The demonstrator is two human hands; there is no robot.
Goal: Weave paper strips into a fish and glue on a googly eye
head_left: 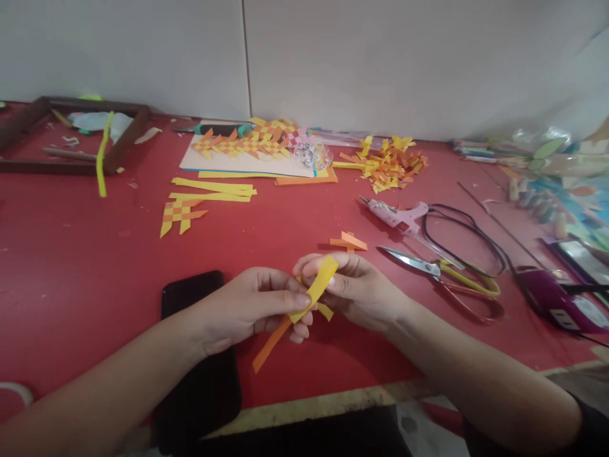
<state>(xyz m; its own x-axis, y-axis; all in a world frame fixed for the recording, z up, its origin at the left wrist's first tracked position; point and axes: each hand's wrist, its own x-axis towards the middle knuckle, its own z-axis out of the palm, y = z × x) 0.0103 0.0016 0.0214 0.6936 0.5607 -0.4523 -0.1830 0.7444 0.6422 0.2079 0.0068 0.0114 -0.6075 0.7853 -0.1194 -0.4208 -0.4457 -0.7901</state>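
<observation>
Above the front of the red table, my left hand pinches a yellow paper strip between thumb and fingers. An orange paper strip comes out below that grip, pointing toward me. My right hand is closed on the other side of the yellow strip, its fingers around the folded upper part. A second yellow end pokes out under the right fingers. How the strips cross is hidden by my fingers. Just beyond my hands lie folded orange strips. Left of them is a woven yellow-and-orange paper fish.
Scissors and a pink glue gun with a looped cord lie at right. A black phone sits under my left forearm. Farther back are yellow strips, several woven fish, paper scraps and a brown frame.
</observation>
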